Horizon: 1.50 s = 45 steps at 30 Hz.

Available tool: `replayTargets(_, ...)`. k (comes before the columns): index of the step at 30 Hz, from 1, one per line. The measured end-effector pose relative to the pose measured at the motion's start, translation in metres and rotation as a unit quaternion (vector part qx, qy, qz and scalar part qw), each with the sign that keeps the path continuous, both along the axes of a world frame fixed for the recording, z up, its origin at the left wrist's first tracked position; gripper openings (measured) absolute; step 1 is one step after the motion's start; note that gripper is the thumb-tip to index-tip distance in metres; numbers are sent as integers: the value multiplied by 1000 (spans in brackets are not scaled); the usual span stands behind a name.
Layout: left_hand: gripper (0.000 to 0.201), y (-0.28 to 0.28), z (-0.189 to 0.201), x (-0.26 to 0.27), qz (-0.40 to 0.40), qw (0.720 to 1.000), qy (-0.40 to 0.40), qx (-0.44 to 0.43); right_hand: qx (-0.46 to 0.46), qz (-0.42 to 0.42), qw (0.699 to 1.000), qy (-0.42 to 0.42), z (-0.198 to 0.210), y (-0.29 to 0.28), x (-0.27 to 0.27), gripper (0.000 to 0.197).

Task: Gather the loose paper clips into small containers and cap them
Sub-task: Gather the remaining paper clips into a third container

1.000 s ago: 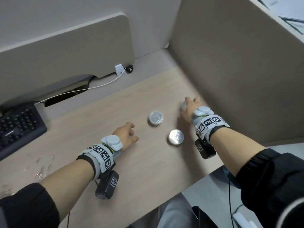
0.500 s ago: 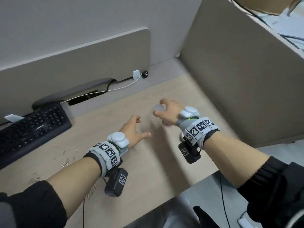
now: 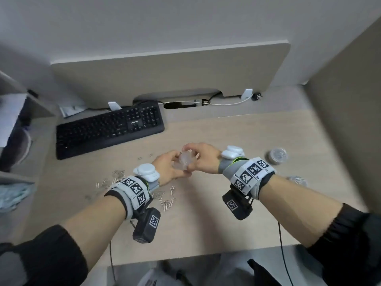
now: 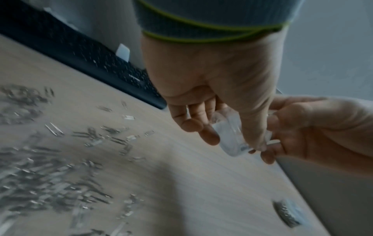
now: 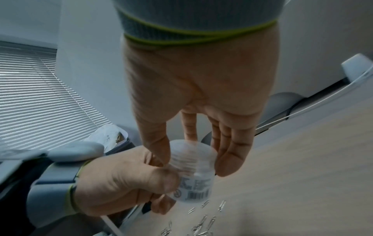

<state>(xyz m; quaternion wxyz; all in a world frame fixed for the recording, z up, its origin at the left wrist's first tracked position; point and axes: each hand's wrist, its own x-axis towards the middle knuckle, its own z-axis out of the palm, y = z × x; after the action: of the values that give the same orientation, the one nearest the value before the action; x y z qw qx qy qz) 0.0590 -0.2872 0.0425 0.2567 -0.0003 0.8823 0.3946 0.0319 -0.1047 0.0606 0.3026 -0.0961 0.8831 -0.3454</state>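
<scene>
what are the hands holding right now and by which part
Both hold one small clear container: the left hand grips its lower body, the right hand its lidded top.

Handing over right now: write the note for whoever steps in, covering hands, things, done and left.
Left hand grips the small clear plastic container by its body, above the desk. Right hand pinches its top end; whether the cap is on is too blurred to tell.
Loose silver paper clips lie scattered on the desk below the left wrist.
Done: two filled round containers stand at the right.
Left: fill this one and cap it.
</scene>
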Motion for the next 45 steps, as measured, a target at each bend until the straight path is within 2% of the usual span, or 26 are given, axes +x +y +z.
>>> replayTargets(4, 65, -45, -9, 19, 17, 996, 0, -86, 21, 4, 1000, 14, -8, -17, -7, 56)
replayTargets(7, 67, -70, -19, 29, 41, 991, -19, -127, 142, 29, 989, 20, -29, -12, -4, 57)
replayTargets(10, 68, -88, -25, 38, 68, 989, -29, -128, 289, 111, 951, 21, -59, -16, 11, 43)
replayTargets(11, 66, -92, -26, 40, 78, 988, -31, -128, 309, 136, 941, 27, -67, -17, 15, 40)
replayTargets(15, 62, -102, -35, 51, 125, 983, -22, -135, 341, 117, 933, 11, -83, -16, 17, 41)
replayTargets(18, 63, -110, -43, 59, 156, 980, -21, -125, 359, 120, 925, -13, -85, -22, 16, 40)
replayTargets(21, 64, -118, -45, 66, 172, 978, -22, -112, 372, 122, 920, 23, -79, -30, 13, 40)
replayTargets(23, 66, -126, -44, 72, 182, 976, -18, -120, 355, 132, 925, 42, -77, -45, 10, 49)
replayTargets(26, 68, -139, -39, 81, 213, 970, -11, -112, 327, 122, 937, 1, -83, -76, 11, 63)
replayTargets(29, 72, -158, -36, 92, 249, 964, -5, -97, 331, 105, 937, -42, -89, -100, 25, 48)
replayTargets(32, 71, -178, -40, 108, 281, 955, -11, -89, 273, 97, 955, -59, -95, -125, 38, 27)
replayTargets(34, 72, -193, -44, 120, 302, 949, -15, -85, 232, 122, 963, -63, -100, -151, 42, 20)
replayTargets(38, 73, -204, -47, 129, 306, 947, -30, -93, 141, 81, 983, -90, -100, -187, 41, 26)
replayTargets(40, 71, -210, -49, 134, 304, 947, -40, -102, 145, 78, 983, -76, -102, -202, 41, 39)
replayTargets(43, 64, -215, -52, 138, 294, 949, -38, -108, 217, 112, 970, -1, -105, -206, 41, 60)
replayTargets(45, 64, -218, -53, 138, 296, 948, -26, -112, 293, 177, 939, 21, -109, -202, 39, 81)
